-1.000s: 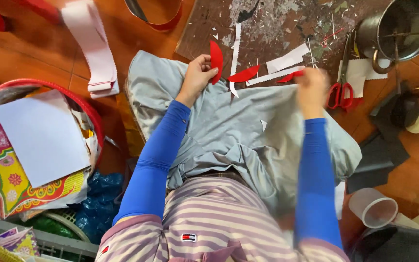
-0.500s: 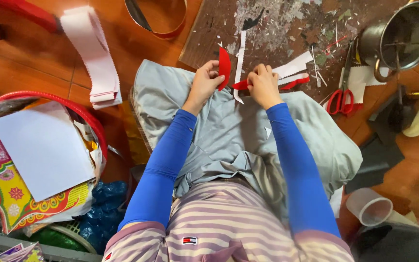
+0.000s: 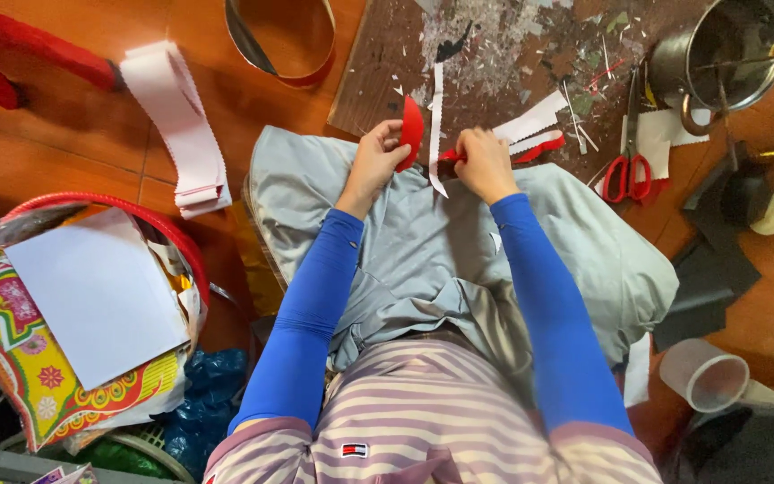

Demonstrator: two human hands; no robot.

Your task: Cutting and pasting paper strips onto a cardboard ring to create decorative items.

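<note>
My left hand (image 3: 376,161) pinches a curved red paper piece (image 3: 411,130) that stands up from its fingers. My right hand (image 3: 484,163) grips the other end of the red paper strip (image 3: 539,146), which runs off to the right. A thin white paper strip (image 3: 435,125) hangs between the two hands. Both hands hover over a grey cloth (image 3: 423,242) spread across my lap, just short of a scuffed brown work board (image 3: 503,54) littered with paper scraps.
Red-handled scissors (image 3: 625,170) lie right of my right hand, below a metal pot (image 3: 718,54). A folded white paper band (image 3: 176,125) lies at the left. A red-rimmed basket (image 3: 136,220) holds white and patterned sheets. A clear plastic cup (image 3: 705,376) sits at lower right.
My right hand has come in from the right toward the left hand and taken hold of the red strip. Both hands now hold the red paper together.
</note>
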